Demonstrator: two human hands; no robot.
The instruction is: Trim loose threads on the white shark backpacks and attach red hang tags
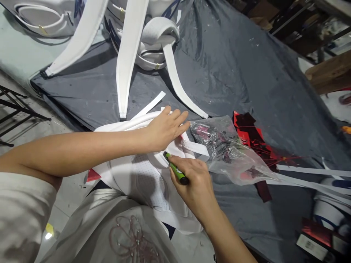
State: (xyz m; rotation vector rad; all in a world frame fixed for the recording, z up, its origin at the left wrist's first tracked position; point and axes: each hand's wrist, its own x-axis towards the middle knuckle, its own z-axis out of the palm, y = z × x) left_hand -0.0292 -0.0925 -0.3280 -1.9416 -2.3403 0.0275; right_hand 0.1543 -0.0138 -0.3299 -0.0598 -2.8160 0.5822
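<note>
A white padded bag-like piece [137,164] with a dotted mesh panel lies across my lap and the table edge. My left hand [170,126] rests on its upper part, fingers spread. Gripped in my right hand [193,179] is a green pen-like tool with black ends [178,172]. Its far end meets the white piece just below my left wrist; the exact tip is hard to make out. Beside my hands, a white strap [196,148] curls off the piece's right side.
Finished-looking white bags [153,54] with long straps stand at the back. A clear plastic bag [227,153] with small parts lies to the right, beside red and black scraps [249,128]. White webbing strips [309,179] run to the right edge. Dark grey cloth [233,73] covers the table.
</note>
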